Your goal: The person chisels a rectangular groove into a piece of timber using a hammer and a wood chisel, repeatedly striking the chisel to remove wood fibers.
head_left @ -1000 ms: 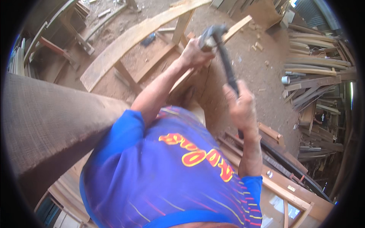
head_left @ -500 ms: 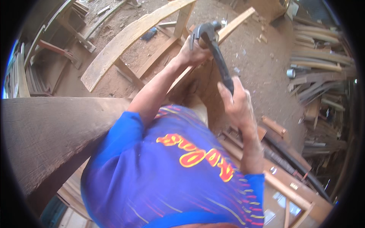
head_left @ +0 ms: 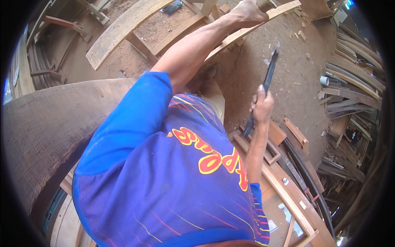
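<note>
Though upside-down, red lettering (head_left: pixel 217 161) and hammer (head_left: pixel 268 74)

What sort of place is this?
Likely a rough woodworking shop or carpentry yard: planks are piled along the right side, a curved wooden frame stands at upper left on the dirt floor, and the right hand holds a hammer.

A carpentry workshop: timber (head_left: pixel 354 96) piled on the right, perhaps more in the dim edge, offcuts (head_left: pixel 302 36) scattered on the far dirt floor (head_left: pixel 288 72), a curved wooden frame (head_left: pixel 121 31) far left, a hammer (head_left: pixel 270 72) nearer.
</note>
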### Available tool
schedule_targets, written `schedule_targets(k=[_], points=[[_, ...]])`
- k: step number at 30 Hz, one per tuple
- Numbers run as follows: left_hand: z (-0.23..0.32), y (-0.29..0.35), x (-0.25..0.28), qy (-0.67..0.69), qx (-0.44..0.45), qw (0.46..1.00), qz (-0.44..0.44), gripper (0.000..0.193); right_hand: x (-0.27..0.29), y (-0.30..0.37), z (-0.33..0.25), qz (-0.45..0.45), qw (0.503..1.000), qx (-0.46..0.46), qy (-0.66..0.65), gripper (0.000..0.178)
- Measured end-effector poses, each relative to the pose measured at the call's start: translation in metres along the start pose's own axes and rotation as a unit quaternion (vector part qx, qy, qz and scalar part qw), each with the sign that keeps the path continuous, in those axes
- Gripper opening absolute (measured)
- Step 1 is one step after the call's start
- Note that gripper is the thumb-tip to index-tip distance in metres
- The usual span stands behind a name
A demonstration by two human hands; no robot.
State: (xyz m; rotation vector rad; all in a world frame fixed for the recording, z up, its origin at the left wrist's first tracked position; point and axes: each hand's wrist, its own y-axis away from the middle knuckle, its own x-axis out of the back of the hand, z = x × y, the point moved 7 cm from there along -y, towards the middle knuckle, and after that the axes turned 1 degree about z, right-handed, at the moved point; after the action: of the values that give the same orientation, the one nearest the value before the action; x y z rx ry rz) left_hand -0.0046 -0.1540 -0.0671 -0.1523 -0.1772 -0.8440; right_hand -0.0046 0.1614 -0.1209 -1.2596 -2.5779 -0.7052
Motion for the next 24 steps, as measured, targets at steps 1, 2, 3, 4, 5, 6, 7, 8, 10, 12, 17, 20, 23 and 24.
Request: schedule_targets(k=[1,2,3,4,5,6,7,8,10,12,17,20,23,24], points=[[-0.012,-0.009,-0.001,-0.007,0.012,1.000,-0.012,0.031,0.001,-0.005,0.018,0.005,1.000,-0.021,0.011,0.032],[-0.033,-0.016,-0.010,-0.023,0.033,0.999,-0.021,0.032,0.006,-0.003,0.040,0.022,0.998,-0.045,0.024,0.032],[-0.019,-0.004,-0.010,-0.019,-0.011,1.000,-0.003,0.032,0.015,0.005,0.064,0.046,0.996,-0.074,0.032,0.031],[-0.002,0.022,0.000,-0.021,-0.054,0.998,0.021,0.032,0.019,0.014,0.094,0.061,0.992,-0.107,0.020,0.031],[0.006,0.041,0.010,-0.013,-0.102,0.994,0.047,0.034,0.021,0.024,0.124,0.073,0.987,-0.141,0.010,0.031],[0.004,0.058,0.019,-0.009,-0.119,0.991,0.060,0.031,0.021,0.034,0.151,0.081,0.982,-0.169,0.000,0.031],[0.006,0.065,0.027,-0.009,-0.113,0.992,0.053,0.031,0.022,0.047,0.179,0.093,0.975,-0.200,-0.006,0.031],[0.013,0.068,0.034,0.003,-0.092,0.995,0.037,0.027,0.021,0.058,0.209,0.094,0.973,-0.210,-0.006,0.031],[0.016,0.054,0.031,-0.007,-0.107,0.994,0.032,0.025,0.025,0.080,0.263,0.112,0.951,-0.285,-0.033,0.033],[0.009,0.025,0.010,-0.052,-0.008,0.998,-0.029,0.028,0.029,0.097,0.299,0.135,0.930,-0.338,-0.051,0.034],[0.074,0.060,0.032,-0.064,-0.015,0.988,-0.140,0.037,0.037,0.116,0.322,0.110,0.919,-0.377,0.006,0.034],[0.060,0.064,0.066,-0.026,-0.011,0.998,-0.048,0.034,0.042,0.106,0.315,0.098,0.925,-0.367,0.034,0.034],[0.063,0.066,0.081,0.003,-0.018,1.000,-0.008,0.029,0.044,0.096,0.303,0.081,0.929,-0.357,0.056,0.034],[0.063,0.070,0.087,0.030,-0.018,0.999,0.012,0.026,0.045,0.094,0.299,0.075,0.930,-0.354,0.064,0.034]])
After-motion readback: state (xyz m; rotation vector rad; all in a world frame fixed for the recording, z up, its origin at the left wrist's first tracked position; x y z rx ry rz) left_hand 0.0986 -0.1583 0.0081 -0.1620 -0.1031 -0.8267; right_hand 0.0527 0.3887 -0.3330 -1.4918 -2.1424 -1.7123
